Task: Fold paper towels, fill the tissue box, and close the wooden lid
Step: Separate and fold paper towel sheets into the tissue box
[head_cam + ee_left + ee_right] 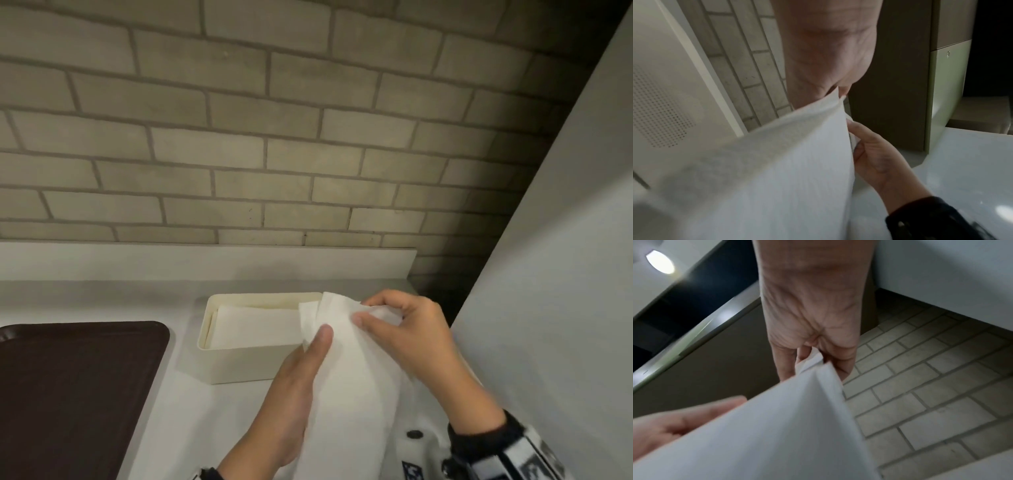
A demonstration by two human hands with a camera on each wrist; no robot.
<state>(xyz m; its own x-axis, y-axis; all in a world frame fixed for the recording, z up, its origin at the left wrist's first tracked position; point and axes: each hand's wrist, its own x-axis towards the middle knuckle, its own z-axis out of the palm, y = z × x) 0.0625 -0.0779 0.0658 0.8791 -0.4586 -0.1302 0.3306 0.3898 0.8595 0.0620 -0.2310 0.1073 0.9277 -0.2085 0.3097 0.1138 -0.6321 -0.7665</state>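
Observation:
A cream tissue box (239, 359) stands open on the white counter, with folded white towels (253, 325) lying inside. Over its right end I hold a long white paper towel (349, 377). My left hand (308, 356) grips the towel's left edge, thumb on top. My right hand (394, 318) pinches the towel's top corner between thumb and fingers. The left wrist view shows the paper towel (777, 162) held at its top corner, with the right hand (875, 155) beside it. In the right wrist view the paper towel (789, 426) bunches at the right hand's fingertips (813, 356). No wooden lid is in view.
A dark brown tray (75, 387) lies on the counter left of the box. A brick wall (239, 137) rises behind the counter's low white backsplash (205, 260). A pale cabinet side (565, 274) closes off the right.

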